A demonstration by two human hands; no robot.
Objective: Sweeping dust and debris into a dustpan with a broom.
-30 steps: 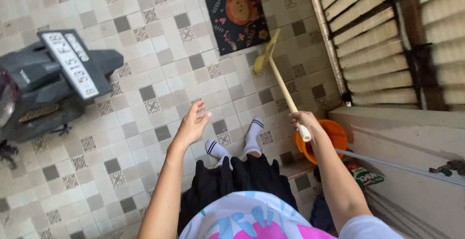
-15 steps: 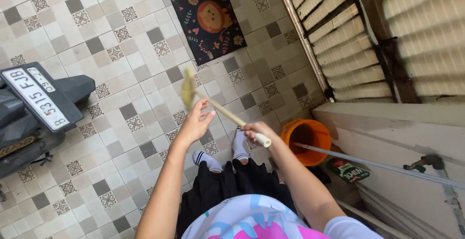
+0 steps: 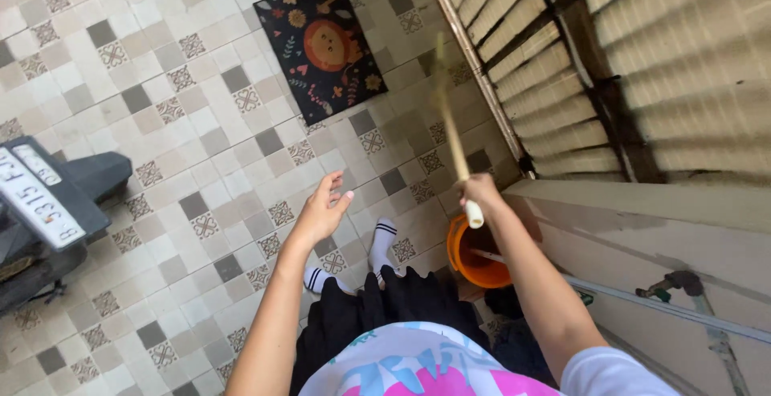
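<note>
The right hand (image 3: 480, 191) is clenched around the near end of a pale wooden stick (image 3: 450, 127), with a short white tip of the stick poking out below the fist. From that grip the stick runs up and away from the person, slightly blurred, its far end hard to make out against the tiled floor (image 3: 201, 123) and the slatted wall (image 3: 562, 83). Directly below the grip, on the floor, sits an orange bucket (image 3: 464, 255), partly hidden by the right forearm. Just to the right of the grip runs the top of a low concrete ledge (image 3: 642, 211), with a thin metal pipe and tap fitting (image 3: 679, 282) lower on its face.

The left hand (image 3: 321, 210) is released, fingers spread and slightly curled, holding nothing; it hangs in the air to the left of the grip, well apart from the stick. Beneath and between the two hands, two feet in white socks (image 3: 384, 239) with dark stripes stand on the floor at the hem of a black skirt (image 3: 385, 312).

Further off, beyond the left hand, a dark doormat (image 3: 321, 42) with an orange lion picture lies on the tiles. Far left, the rear of a dark scooter (image 3: 48, 203) with its plate shows.
</note>
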